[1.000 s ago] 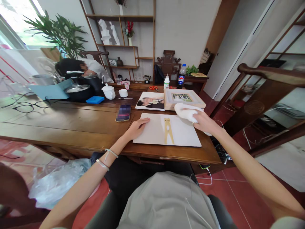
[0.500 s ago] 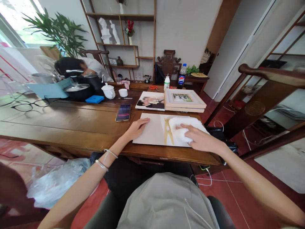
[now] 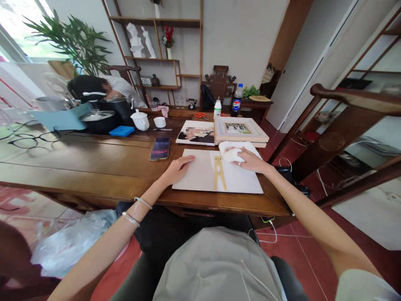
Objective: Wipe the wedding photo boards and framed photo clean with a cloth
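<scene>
A flat white board [image 3: 199, 173] lies before me near the table's front edge, with a yellowish A-shaped piece [image 3: 218, 175] upright along its middle. My left hand [image 3: 179, 169] rests on the board's left edge, fingers stretched out and holding nothing. At the upper right of the board, my right hand [image 3: 250, 161] grips a bunched white towel [image 3: 230, 152] and presses it down. Part of the towel is covered by the fingers.
Behind the board are a photo print [image 3: 196, 133] and stacked white picture frames [image 3: 261, 134]. A phone [image 3: 159, 148] lies to the left. Farther back stand a white teapot [image 3: 140, 120], a cola bottle [image 3: 237, 102] and a white bottle [image 3: 217, 108]. A person leans over at the far left.
My right hand has moved the towel away from me and slightly left, uncovering the board's right part. My left hand has stayed on the board's left edge.
</scene>
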